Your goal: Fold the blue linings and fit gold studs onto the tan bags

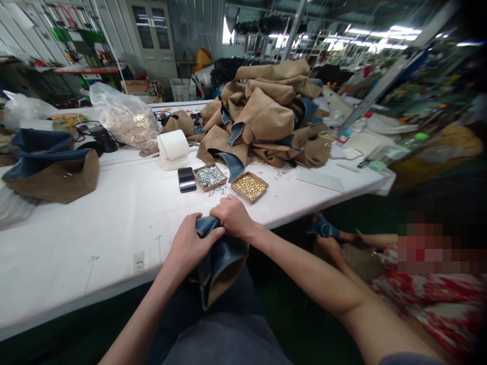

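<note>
right now both hands are closed on a blue-lined tan fabric pouch (218,258) at the near edge of the white table (114,218), its body hanging down over the lap. the left hand (192,248) curls its fingers and thumb around the folded rim; the right hand (234,217) pinches the same rim from above, fist nearly shut.

to do this well, i judge the rim should stay flat and taut between the two grips, and worked close to the box of gold studs (249,186) and the box of silver studs (209,176) just ahead.

a black phone (186,179) lies beside them, a heap of tan pouches (266,116) behind. faint pen marks show on the table edge, but they are too small to read; no brand is visible.
</note>
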Demonstrator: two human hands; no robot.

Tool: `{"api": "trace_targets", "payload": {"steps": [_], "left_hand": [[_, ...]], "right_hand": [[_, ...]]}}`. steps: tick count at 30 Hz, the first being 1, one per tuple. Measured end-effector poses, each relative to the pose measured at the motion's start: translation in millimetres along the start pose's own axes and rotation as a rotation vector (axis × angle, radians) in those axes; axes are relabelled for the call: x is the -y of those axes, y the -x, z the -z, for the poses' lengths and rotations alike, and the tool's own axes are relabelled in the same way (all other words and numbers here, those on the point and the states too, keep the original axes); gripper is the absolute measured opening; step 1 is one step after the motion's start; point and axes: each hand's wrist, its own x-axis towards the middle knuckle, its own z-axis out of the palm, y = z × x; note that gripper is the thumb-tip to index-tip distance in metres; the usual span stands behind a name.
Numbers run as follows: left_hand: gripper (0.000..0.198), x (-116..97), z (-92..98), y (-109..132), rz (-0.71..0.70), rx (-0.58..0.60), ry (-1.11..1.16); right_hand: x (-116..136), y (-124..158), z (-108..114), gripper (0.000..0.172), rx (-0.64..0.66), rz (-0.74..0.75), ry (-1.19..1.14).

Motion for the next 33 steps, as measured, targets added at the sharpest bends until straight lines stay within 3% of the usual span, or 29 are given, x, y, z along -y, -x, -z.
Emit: {"api": "trace_targets", "payload": {"steps": [4,10,17,26,33], "left_hand": [[0.055,-15,-3.4,13,-0.18,-0.013,-0.046],[0.074,-26,-9.9,28,-0.254,-0.059,0.023],[0.062,-37,-13.1,50,-0.267,-0.084,0.099],[0.08,-41,-20.5,65,-0.404,-0.081,0.107],[0.089,-45,-23.3,75,-0.49,-0.092,0.111]], "right_hand": [[7,25,1,0.035,-0.141,-0.137,0.026],[12,45,9,0.036,-0.244,-0.254,0.045],[14,61,16,0.024,-0.342,-0.311,-0.015],[30,85,11,0.026,-0.577,-0.352,-0.059],[31,106,15,0.016,-0.668,-0.326,-0.059]]}}
